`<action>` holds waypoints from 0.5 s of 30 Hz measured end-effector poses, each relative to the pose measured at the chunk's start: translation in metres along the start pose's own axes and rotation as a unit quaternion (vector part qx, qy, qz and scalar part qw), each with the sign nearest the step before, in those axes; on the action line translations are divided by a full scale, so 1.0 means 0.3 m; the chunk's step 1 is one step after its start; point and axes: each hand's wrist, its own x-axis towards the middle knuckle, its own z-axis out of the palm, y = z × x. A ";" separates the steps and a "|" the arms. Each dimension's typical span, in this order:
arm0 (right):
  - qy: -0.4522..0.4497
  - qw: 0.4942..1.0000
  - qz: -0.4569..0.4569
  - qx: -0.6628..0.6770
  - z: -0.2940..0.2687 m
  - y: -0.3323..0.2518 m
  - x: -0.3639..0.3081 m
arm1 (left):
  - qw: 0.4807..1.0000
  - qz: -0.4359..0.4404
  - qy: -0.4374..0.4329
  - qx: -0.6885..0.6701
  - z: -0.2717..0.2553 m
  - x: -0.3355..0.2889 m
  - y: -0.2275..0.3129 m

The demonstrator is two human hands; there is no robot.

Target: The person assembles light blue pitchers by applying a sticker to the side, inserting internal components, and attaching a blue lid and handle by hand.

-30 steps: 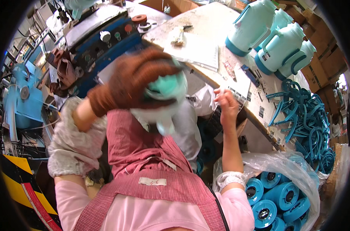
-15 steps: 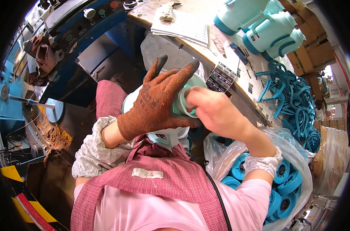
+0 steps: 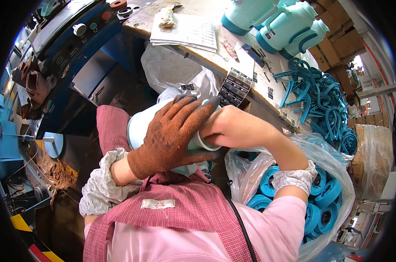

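A pale mint jug body [image 3: 138, 127] lies on its side across my lap, its round mouth facing right. My left hand [image 3: 172, 133], in a rust-brown work glove with dark fingertips, is wrapped around the jug near its neck. The bare right hand [image 3: 233, 126] reaches into the mouth from the right with curled fingers. Those fingertips are inside the rim, so what they hold, if anything, is hidden. Part of a mint handle shows below the gloved wrist.
The worktable [image 3: 193, 56] holds papers [image 3: 185, 32], a label sheet [image 3: 235, 87], mint jugs [image 3: 289, 28] and a pile of teal handles [image 3: 315, 91]. By my right arm stands a plastic bag [image 3: 346, 192] of blue round parts [image 3: 326, 218]. A blue machine [image 3: 76, 52] stands left.
The left hand's raised fingers have come down onto the jug. Both hands and the jug sit slightly lower and further left. My right fingers are still in the mouth; the view has shifted.
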 end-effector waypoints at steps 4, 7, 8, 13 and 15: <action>0.078 0.985 -0.074 0.137 -0.039 0.073 -0.014 | 1.000 -0.001 0.008 0.017 -0.028 0.020 -0.024; 0.527 0.836 0.134 0.077 0.006 0.385 -0.063 | 0.996 -0.002 0.079 -0.051 -0.127 0.083 -0.128; 0.515 0.822 0.167 -0.177 0.042 0.576 -0.099 | 0.988 0.016 0.113 -0.107 -0.172 0.114 -0.144; 0.469 0.721 0.375 -0.345 0.277 1.016 -0.170 | 0.943 -0.180 0.119 -0.254 -0.362 0.208 -0.342; 0.478 0.714 0.410 -0.307 0.240 1.025 -0.126 | 0.939 -0.215 0.118 -0.242 -0.349 0.174 -0.492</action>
